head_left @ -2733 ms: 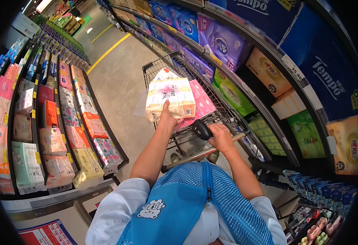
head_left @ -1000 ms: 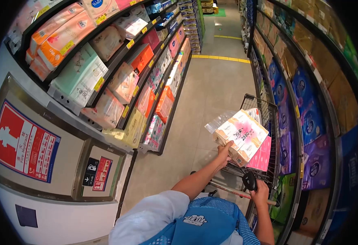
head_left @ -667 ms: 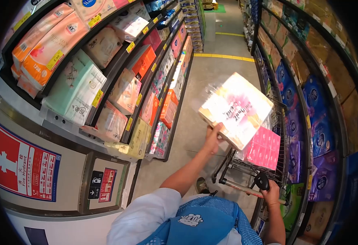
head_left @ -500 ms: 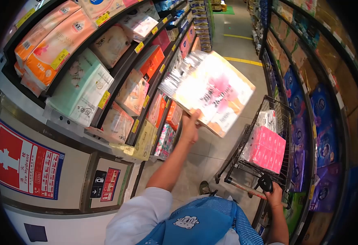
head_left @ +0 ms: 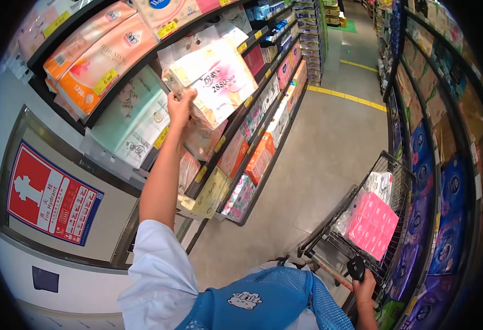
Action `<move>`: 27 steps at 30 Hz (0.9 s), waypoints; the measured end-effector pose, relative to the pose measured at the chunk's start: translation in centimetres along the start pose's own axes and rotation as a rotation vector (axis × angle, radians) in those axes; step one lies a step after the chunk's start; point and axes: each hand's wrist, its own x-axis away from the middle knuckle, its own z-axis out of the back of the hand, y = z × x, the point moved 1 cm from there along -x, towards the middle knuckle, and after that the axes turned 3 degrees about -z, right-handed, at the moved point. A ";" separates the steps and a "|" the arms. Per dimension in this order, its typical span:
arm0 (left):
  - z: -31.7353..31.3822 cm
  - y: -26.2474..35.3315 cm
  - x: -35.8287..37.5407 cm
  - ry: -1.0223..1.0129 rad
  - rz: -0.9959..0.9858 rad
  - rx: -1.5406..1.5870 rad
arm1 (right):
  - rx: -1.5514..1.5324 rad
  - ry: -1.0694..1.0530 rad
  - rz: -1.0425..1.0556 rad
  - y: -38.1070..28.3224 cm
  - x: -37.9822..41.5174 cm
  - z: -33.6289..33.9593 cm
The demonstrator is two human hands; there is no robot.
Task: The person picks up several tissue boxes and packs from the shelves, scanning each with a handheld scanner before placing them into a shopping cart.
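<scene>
My left hand (head_left: 179,110) grips the lower left corner of a white and orange tissue pack (head_left: 219,82) with a pink flower and "2880" on it. The pack is tilted in front of the left shelves and covers part of them. At the lower right, my right hand (head_left: 364,286) is closed at the cart's handle, beside a black round knob (head_left: 356,268). The shopping cart (head_left: 407,171) holds a pink multi-pack (head_left: 371,225) and a white plastic-wrapped pack (head_left: 379,186).
Shelves of tissue packs (head_left: 106,60) with yellow price tags line the left. Blue and purple packs (head_left: 420,179) fill the right shelves. A fire hydrant panel (head_left: 51,192) is at lower left. Grey floor (head_left: 329,132) with yellow lines runs between.
My left hand has carried the tissue pack from above the aisle leftward to the left shelves. My right hand stays at the cart handle. The view has shifted, and the cart appears lower.
</scene>
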 end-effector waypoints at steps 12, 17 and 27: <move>-1.4 -1.4 -12.7 -0.001 -0.098 0.006 | 0.034 0.083 -0.081 -1.6 -0.2 0.5; -0.9 -4.3 -15.7 0.032 -0.284 -0.146 | 0.110 0.166 -0.061 -2.6 -0.5 -0.1; -2.5 -6.2 -18.5 -0.021 -0.328 -0.186 | 0.108 0.144 -0.127 -3.1 -0.7 -0.4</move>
